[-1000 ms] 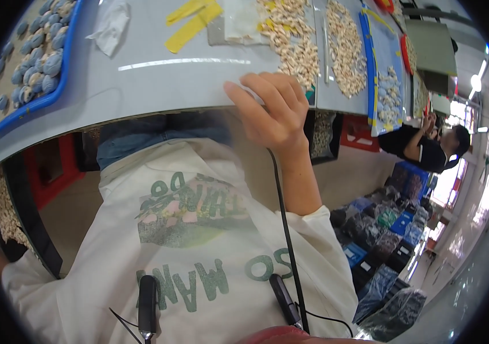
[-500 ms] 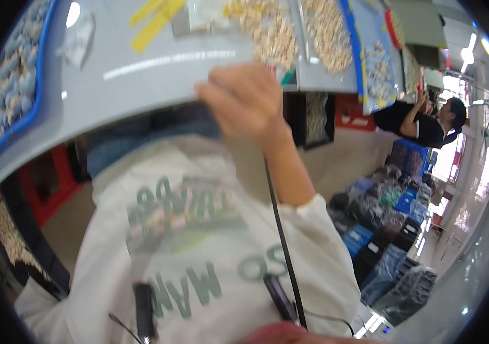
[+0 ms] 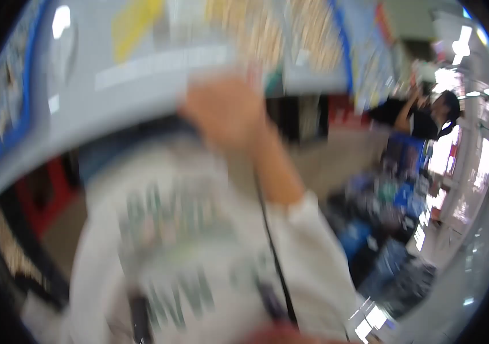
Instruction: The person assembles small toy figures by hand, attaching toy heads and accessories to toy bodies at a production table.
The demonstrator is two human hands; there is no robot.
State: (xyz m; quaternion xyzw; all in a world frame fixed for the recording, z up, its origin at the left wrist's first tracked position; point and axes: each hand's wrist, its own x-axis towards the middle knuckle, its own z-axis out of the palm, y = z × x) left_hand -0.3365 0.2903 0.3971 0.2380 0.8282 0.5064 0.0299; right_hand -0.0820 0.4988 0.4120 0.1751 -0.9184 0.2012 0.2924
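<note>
Table [image 3: 141,97], pale grey, blurred by motion; the landmark for all entries below

- Right hand [image 3: 227,112]: raised to the table's near edge, at or touching it; blur hides whether the fingers are curled or spread, cannot tell
- Left hand: out of sight
- Blue-rimmed tray [image 3: 3,114]: on the table's far left, contents smeared
- Yellow strip [image 3: 132,23]: flat on the table, beyond the hand
- Heaps of pale tan pieces [image 3: 279,28]: on the table, right of the yellow strip
- Blue-edged sheet [image 3: 359,51]: at the table's right end
- Black cable [image 3: 270,241]: below the table, running down the white sleeve [image 3: 307,241]
- Second person, dark top [image 3: 422,117]: well beyond the table's right end, arm raised
- Blue packages [image 3: 393,195]: stacked low, right of the table, details unreadable
</note>
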